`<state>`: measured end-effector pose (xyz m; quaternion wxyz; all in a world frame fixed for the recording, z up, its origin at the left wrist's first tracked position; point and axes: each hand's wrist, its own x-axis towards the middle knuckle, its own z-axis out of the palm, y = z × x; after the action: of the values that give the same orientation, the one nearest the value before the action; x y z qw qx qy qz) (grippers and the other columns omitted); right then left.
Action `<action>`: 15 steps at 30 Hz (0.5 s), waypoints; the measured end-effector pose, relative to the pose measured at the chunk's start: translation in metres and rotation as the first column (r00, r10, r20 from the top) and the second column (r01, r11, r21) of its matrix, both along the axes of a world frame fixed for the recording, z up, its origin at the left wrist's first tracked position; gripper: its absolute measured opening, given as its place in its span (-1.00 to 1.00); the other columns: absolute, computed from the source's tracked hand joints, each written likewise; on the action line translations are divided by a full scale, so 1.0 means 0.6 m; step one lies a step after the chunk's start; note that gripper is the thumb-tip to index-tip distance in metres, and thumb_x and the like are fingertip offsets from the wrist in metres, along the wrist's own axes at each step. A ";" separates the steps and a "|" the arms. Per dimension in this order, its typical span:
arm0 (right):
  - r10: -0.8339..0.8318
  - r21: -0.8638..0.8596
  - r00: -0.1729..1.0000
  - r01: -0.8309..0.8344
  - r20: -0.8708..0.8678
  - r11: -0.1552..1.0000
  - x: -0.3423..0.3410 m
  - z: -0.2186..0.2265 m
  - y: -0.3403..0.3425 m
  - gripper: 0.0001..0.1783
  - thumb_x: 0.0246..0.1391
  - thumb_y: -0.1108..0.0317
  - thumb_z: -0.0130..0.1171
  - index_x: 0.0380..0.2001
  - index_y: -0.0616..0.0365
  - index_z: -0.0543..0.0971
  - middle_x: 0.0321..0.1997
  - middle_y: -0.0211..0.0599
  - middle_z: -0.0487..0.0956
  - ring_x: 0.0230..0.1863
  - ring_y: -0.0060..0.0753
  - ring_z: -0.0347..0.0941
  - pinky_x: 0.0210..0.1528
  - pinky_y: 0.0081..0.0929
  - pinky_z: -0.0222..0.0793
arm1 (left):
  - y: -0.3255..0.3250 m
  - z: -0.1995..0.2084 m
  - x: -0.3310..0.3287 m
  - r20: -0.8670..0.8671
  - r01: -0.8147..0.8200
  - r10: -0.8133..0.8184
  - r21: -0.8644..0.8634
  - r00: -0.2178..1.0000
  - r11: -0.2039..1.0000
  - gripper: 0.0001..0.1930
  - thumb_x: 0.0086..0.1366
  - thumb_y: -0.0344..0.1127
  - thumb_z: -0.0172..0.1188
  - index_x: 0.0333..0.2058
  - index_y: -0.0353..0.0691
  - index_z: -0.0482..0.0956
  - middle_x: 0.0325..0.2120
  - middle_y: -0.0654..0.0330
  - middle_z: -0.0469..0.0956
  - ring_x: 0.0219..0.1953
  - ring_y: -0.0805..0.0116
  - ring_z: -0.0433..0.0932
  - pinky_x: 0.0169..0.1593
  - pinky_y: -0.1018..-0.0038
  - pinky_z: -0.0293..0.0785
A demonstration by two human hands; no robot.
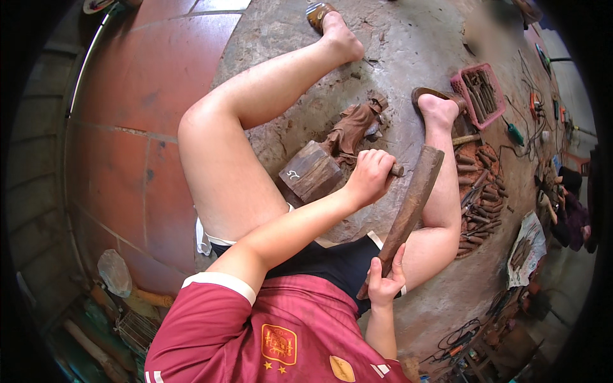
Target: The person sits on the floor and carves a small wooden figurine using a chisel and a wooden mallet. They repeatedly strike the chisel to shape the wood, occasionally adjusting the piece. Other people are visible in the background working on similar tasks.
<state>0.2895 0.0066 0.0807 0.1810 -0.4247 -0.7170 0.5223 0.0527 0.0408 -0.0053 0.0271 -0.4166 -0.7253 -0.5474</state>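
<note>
Brown wood forms the carving (pixel 355 131), a draped figure that meets a squared block (pixel 311 171) at its lower left; both rest on the floor (pixel 408 38) near the middle of the frame, between the spread legs (pixel 217 147). It looks like a chiselling step: the left hand (pixel 372 175), just right of the block, is closed firmly round a tool (pixel 397 170) whose rounded end pokes out past the fist. Its tip is hidden, so contact with the wood cannot be told. Right of centre, the right hand (pixel 387 281) grips the lower part of a club (pixel 412 207), thumb and fingers curled round it, its upper stretch slanting close by the tool's end. The next move probably calls for seating the tip steadily, then lining the club up squarely for a measured tap.
</note>
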 end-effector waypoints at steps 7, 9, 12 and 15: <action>0.129 0.119 0.991 -0.125 -0.029 0.985 0.002 -0.030 -0.006 -0.19 0.10 0.54 0.18 0.38 0.26 0.07 -0.42 -0.33 0.52 -0.49 -0.59 0.39 -0.40 -0.63 0.36 | -0.010 -0.022 -0.016 -0.065 0.058 -0.063 -0.076 0.996 0.995 -0.65 -0.06 -0.50 0.24 -0.24 -0.20 0.39 -0.39 0.13 0.43 -0.29 0.11 0.44 -0.19 0.26 0.28; 0.188 0.223 0.982 -0.180 -0.017 0.958 0.002 -0.039 -0.004 -0.17 0.14 0.55 0.14 0.41 0.19 0.01 -0.52 -0.43 0.47 -0.59 -0.68 0.33 -0.53 -0.71 0.32 | -0.010 -0.024 -0.016 -0.060 -0.002 0.002 0.002 0.998 1.000 -0.64 -0.07 -0.52 0.23 -0.23 -0.20 0.38 -0.39 0.13 0.42 -0.31 0.11 0.43 -0.20 0.26 0.27; 0.169 0.337 0.984 -0.139 -0.060 0.931 -0.004 -0.055 -0.007 -0.17 0.14 0.55 0.14 0.41 0.19 0.02 -0.53 -0.44 0.47 -0.60 -0.68 0.33 -0.54 -0.70 0.31 | -0.010 -0.026 -0.015 -0.056 -0.047 0.050 0.051 0.997 0.998 -0.62 -0.08 -0.55 0.21 -0.23 -0.20 0.36 -0.39 0.14 0.42 -0.32 0.11 0.42 -0.21 0.26 0.27; 0.153 0.353 0.987 -0.126 -0.048 0.927 -0.019 -0.067 -0.012 -0.19 0.14 0.54 0.15 0.41 0.19 0.04 -0.55 -0.46 0.45 -0.62 -0.68 0.31 -0.55 -0.70 0.30 | -0.008 -0.024 -0.017 -0.055 -0.067 0.070 0.056 0.996 0.996 -0.62 -0.08 -0.55 0.21 -0.23 -0.20 0.36 -0.39 0.14 0.41 -0.33 0.10 0.41 -0.21 0.25 0.26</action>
<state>0.2780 -0.0008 0.0402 0.2426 -0.3139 -0.8194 0.4139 0.0424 0.0359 -0.0197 0.0778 -0.4060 -0.7230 -0.5535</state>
